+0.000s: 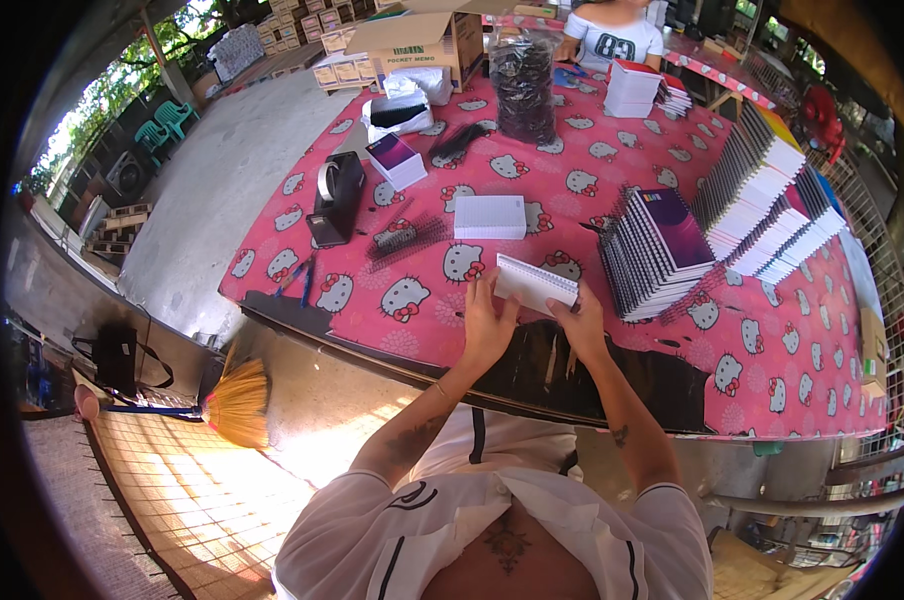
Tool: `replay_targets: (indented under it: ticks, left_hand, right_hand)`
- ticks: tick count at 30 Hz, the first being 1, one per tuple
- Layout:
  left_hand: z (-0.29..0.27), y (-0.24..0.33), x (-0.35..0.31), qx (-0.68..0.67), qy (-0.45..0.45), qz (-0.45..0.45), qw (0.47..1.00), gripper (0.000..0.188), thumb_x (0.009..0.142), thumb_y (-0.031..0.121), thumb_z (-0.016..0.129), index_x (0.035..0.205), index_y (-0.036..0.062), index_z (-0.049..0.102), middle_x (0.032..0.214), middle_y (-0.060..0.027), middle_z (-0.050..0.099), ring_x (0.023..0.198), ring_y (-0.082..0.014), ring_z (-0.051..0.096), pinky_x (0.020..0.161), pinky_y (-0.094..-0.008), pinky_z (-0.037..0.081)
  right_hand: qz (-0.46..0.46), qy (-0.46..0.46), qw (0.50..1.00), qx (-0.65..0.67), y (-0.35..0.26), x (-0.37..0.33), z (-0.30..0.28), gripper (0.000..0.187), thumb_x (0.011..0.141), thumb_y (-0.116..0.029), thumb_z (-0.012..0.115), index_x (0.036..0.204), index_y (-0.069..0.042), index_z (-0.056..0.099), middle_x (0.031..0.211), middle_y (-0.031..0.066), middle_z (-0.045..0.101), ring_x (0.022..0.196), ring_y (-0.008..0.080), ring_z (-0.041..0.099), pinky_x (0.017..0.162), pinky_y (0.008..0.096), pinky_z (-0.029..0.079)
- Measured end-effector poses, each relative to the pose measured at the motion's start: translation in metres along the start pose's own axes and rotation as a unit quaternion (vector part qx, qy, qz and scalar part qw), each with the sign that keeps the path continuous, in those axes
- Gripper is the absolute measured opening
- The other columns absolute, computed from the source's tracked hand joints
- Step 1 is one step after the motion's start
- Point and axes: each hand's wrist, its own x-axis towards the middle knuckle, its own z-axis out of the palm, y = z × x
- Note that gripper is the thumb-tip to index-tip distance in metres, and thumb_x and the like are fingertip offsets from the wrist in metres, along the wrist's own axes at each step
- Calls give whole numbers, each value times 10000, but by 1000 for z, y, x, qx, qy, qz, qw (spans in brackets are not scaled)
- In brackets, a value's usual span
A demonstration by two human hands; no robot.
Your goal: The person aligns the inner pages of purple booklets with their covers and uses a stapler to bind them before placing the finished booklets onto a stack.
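Between my two hands, near the table's front edge, is a small white notepad [534,287] with a row of holes or binding loops along its far edge. My left hand [488,322] is closed on its left end, and my right hand [581,325] grips the right end, thumbs on the near side. Just beyond lies a stack of white punched pages [489,217]. Black spiral binding coils [404,238] rest to its left. On the right stand piles of spiral notebooks, the nearest with a purple cover [675,228].
A black tape dispenser [338,198], blue-handled tools [306,282] and a purple-topped pad stack [397,162] lie on the left. Behind stand a tall bundle of black coils [523,90] and a cardboard box [422,45]. Another person [612,40] sits across the table.
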Motion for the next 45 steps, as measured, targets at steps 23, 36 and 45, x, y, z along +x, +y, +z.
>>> replay_targets:
  ticks: [23,36,45]
  left_hand:
    - [-39,36,14,35,-58,95,993,163,885,30,702,1042,3,663,866,-126,669,730,-234,649,642,-333,509]
    - [-67,-33,122,257,-19,262,930,541,807,45,607,1346,58,571,1430,-175,533,1393,-344,453,1177,-588,265]
    - [-25,24,7,193,7,172,966,704,821,-82,540,1501,0,377,1518,-247,411,1413,-420,393,1119,-497,382]
  right_hand:
    - [-1,-3,999,42,-4,-5,-1,260,876,-61,737,1082,32,608,967,76,710,895,94,638,795,269,508]
    - [-27,-67,993,90,-10,-3,-2,390,874,35,706,1234,2,557,1071,57,635,965,105,597,834,256,490]
    - [-19,-91,995,40,-22,-5,6,315,894,6,696,1190,-20,592,1052,27,638,940,88,587,834,249,475]
